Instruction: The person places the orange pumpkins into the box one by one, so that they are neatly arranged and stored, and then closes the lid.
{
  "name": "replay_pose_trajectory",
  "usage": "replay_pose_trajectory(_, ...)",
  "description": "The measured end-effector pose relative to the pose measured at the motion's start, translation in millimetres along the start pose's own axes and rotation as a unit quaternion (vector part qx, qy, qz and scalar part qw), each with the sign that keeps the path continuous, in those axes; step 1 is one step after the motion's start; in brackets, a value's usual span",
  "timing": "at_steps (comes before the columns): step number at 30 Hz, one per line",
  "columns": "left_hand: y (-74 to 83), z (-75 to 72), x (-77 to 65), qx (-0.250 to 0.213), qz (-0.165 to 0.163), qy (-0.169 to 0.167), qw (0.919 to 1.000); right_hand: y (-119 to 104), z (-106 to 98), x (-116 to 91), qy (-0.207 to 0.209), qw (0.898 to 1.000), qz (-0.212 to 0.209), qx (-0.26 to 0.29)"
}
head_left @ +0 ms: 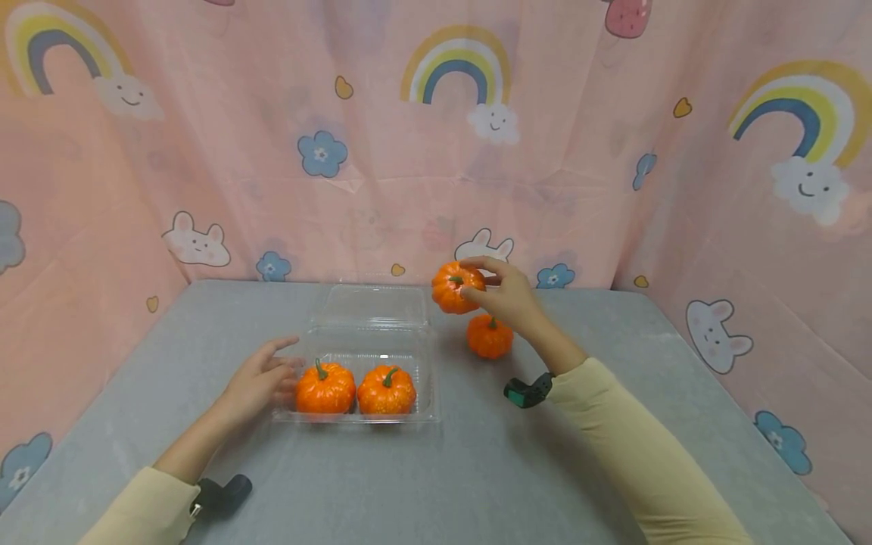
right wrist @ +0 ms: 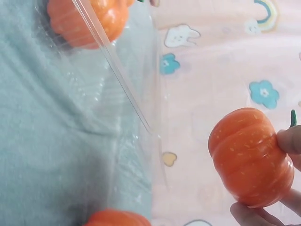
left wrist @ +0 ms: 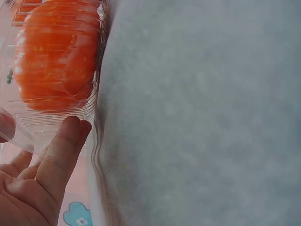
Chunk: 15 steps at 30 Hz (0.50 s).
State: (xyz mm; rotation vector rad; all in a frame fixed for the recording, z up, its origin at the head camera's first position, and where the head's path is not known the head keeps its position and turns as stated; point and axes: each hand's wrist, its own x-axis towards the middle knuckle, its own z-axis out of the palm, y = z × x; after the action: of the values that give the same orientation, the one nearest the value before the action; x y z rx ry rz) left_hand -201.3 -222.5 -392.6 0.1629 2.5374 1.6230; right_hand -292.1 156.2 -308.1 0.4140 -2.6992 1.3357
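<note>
My right hand [head_left: 507, 295] holds a small orange pumpkin [head_left: 451, 288] with a green stem, lifted above the table. In the right wrist view, fingers and thumb grip the raised pumpkin [right wrist: 251, 157] from the side. Below it another pumpkin [head_left: 490, 337] sits on the table. To the left stands an open clear plastic clamshell box [head_left: 425, 386], with two pumpkins [head_left: 325, 388] side by side in its front part. My left hand [head_left: 257, 382] is at the box's left side; in the left wrist view, its extended fingers [left wrist: 59, 157] touch the ribbed wall.
The box's clear lid [head_left: 373, 305] lies folded back toward the rear of the grey-covered table [head_left: 463, 469]. A pink patterned curtain [head_left: 381, 204] surrounds the table at the back and both sides. Dark devices are worn at both wrists.
</note>
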Motion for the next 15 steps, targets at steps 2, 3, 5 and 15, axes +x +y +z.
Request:
replay_pose_trajectory(2, 0.4, -0.1, -0.1, 0.001, -0.001, 0.0, 1.0, -4, 5, 0, -0.004, 1.0, 0.003, -0.005)
replay_pose_trajectory(3, 0.7, 0.0, -0.2, 0.001, -0.002, 0.001, 1.0, -5, 8, 1, -0.007, 1.0, 0.003, -0.004)
replay_pose_trajectory(5, 1.0, 0.1, -0.1, 0.001, -0.003, 0.001, 1.0, -8, 13, 2, -0.01, 1.0, 0.0, -0.005)
replay_pose_trajectory(15, 0.3, 0.0, 1.1, -0.005, -0.003, 0.001, 1.0, -18, 30, 5, -0.02, 1.0, -0.012, -0.002)
